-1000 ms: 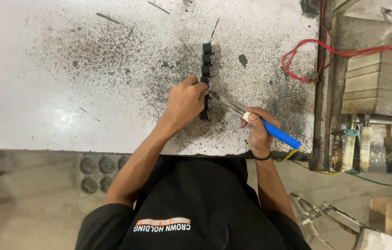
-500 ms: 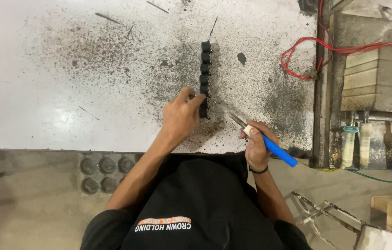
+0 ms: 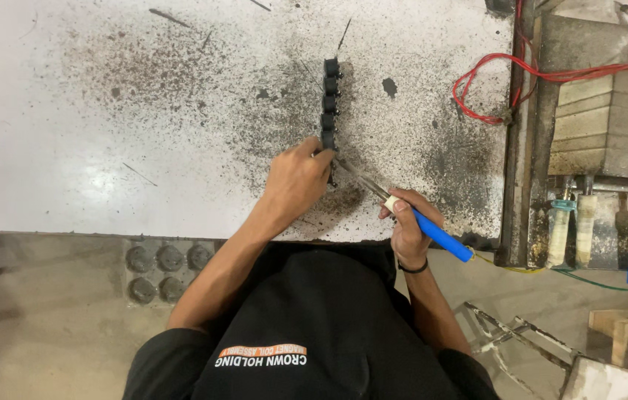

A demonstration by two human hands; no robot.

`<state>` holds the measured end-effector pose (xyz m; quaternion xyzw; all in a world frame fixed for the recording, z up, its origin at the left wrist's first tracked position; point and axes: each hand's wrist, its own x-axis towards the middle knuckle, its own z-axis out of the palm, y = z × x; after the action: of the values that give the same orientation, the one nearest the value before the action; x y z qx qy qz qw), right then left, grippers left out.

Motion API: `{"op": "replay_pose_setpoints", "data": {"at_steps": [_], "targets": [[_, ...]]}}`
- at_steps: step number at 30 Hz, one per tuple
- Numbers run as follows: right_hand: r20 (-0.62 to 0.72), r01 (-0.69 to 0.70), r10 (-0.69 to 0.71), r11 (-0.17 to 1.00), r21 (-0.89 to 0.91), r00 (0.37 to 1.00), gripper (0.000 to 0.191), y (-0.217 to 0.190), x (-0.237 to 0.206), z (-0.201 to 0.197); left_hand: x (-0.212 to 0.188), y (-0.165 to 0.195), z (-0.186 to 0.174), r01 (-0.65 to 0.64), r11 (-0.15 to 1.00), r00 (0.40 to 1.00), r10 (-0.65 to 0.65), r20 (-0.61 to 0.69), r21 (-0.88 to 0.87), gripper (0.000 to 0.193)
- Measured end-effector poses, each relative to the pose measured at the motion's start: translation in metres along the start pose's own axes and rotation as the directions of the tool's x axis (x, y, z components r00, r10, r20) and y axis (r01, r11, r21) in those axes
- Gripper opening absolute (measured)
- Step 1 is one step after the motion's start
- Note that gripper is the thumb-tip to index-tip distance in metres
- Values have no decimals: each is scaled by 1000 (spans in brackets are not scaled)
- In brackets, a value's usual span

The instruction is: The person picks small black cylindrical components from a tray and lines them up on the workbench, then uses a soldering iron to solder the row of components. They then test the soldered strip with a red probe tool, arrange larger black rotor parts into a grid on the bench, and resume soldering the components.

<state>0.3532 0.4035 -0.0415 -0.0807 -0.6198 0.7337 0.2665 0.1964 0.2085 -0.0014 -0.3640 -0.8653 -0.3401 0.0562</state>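
Bench (image 3: 143,148) — left hand (image 3: 295,181) pinching black component strip (image 3: 329,104) | right hand (image 3: 406,230) gripping blue-handled soldering iron (image 3: 432,233)

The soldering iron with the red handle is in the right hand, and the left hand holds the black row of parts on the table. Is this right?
Not quite: the head view shows the soldering iron handle is blue, not red. The rest stands: the right hand holds it, and the left hand holds the black row of parts on the table.
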Motion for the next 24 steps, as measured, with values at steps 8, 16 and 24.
{"op": "replay_pose_setpoints", "data": {"at_steps": [8,16,24], "targets": [[-8,-12,11,1000,-16,1000,25,2,-1,-2,-2,1,-13,40,993,999,-40,4,-107,18],[-67,-17,21,998,59,998,25,4,-1,-3,5,-3,-10,45,992,999,-45,4,-117,14],[-26,-18,19,999,37,1000,25,1,-1,-2,4,-2,-10,69,993,998,-67,21,-96,11]]}}
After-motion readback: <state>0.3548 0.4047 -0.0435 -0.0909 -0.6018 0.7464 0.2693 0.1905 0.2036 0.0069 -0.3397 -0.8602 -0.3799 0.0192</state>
